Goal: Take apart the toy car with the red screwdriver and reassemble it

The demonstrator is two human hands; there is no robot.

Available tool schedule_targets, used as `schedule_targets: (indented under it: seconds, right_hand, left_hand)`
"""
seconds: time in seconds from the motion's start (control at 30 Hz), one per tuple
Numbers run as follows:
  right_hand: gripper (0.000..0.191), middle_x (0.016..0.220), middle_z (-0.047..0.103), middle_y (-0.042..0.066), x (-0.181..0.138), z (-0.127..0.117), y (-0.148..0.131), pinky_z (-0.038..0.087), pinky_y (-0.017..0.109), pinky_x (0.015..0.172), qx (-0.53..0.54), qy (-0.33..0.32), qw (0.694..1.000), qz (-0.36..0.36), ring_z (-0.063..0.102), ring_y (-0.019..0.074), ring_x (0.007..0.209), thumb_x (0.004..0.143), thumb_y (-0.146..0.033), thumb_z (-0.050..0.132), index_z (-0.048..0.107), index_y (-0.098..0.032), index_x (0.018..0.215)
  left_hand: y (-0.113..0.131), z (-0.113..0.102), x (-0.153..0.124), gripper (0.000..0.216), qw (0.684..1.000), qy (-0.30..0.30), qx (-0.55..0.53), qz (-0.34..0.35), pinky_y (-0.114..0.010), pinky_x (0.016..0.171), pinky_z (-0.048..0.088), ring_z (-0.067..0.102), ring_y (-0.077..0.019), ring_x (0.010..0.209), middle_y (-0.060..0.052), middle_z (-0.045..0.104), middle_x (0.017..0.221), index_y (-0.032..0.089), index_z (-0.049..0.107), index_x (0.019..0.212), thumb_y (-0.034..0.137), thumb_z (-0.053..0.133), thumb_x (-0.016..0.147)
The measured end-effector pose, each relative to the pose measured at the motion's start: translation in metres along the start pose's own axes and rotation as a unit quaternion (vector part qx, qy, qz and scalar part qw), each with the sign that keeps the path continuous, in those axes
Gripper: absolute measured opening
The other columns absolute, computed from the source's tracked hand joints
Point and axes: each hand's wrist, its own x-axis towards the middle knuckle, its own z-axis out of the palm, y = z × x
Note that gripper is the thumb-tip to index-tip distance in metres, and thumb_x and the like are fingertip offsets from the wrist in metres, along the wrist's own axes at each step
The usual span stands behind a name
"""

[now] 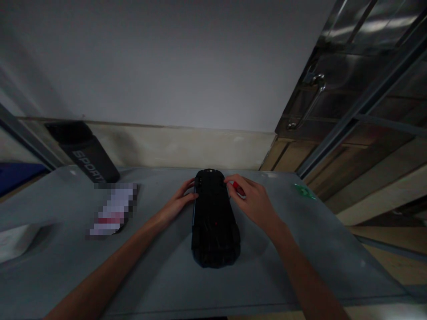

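A black toy car (216, 213) lies upside down on the grey table, its underside and wheels facing up. My left hand (178, 202) grips its left edge near the far end, thumb and fingers against the side. At the far right wheel, my right hand (253, 200) is closed around a small red object (239, 188), perhaps a tool handle. The fingers cover most of it, so its kind is unclear. My right fingertips reach the car's side.
A dark bottle (87, 153) marked SPORT stands at the back left, with a blurred phone-like object (113, 210) before it. A white object (18, 242) sits at the left edge. Green plastic packaging (304, 191) lies right. A pale wall (183, 144) backs the table (160, 275); metal frame bars (353, 120) rise right.
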Motion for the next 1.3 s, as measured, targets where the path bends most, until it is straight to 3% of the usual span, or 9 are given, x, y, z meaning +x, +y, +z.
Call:
schedule_targets:
  seconds: [0.3, 0.6, 1.1, 1.3]
  right_hand:
    - [0.021, 0.093, 0.081, 0.004, 0.0, 0.001, 0.0, 0.055, 0.029, 0.072, 0.006, 0.001, 1.0, 0.002, 0.069, 0.0172, 0.067, 0.106, -0.019, 0.054, 0.074, -0.023, 0.112]
    - [0.022, 0.096, 0.081, 0.003, -0.001, 0.0, 0.001, 0.056, 0.029, 0.072, 0.009, -0.007, 1.0, 0.013, 0.072, 0.0175, 0.07, 0.106, -0.02, 0.054, 0.074, -0.025, 0.112]
    - [0.022, 0.096, 0.082, 0.003, 0.0, -0.001, 0.0, 0.058, 0.031, 0.074, 0.009, -0.007, 1.0, 0.016, 0.073, 0.0187, 0.072, 0.107, -0.023, 0.054, 0.075, -0.026, 0.112]
    - [0.023, 0.101, 0.084, 0.004, 0.0, -0.001, 0.001, 0.058, 0.032, 0.076, 0.004, 0.007, 1.0, 0.009, 0.072, 0.0188, 0.071, 0.107, -0.023, 0.055, 0.076, -0.026, 0.115]
  left_hand:
    - [-0.005, -0.002, 0.002, 0.075, 1.0, 0.004, 0.03, 0.01, -0.051, 0.127, 0.047, 0.055, -0.037, 0.157, -0.006, 0.053, 0.176, 0.035, 0.058, 0.16, 0.041, 0.074, 0.087]
    - [-0.003, -0.001, 0.002, 0.08, 1.0, 0.002, 0.01, 0.008, -0.056, 0.134, 0.037, 0.046, -0.0412, 0.164, -0.006, 0.054, 0.174, 0.036, 0.06, 0.157, 0.044, 0.081, 0.08]
    - [0.003, 0.003, -0.001, 0.076, 1.0, 0.01, 0.008, -0.003, -0.053, 0.132, 0.041, 0.05, -0.0392, 0.16, -0.006, 0.054, 0.174, 0.033, 0.061, 0.157, 0.04, 0.079, 0.084]
    - [0.005, 0.003, -0.004, 0.077, 1.0, -0.005, 0.007, -0.004, -0.054, 0.133, 0.039, 0.049, -0.0389, 0.161, -0.009, 0.047, 0.179, 0.032, 0.056, 0.161, 0.041, 0.077, 0.088]
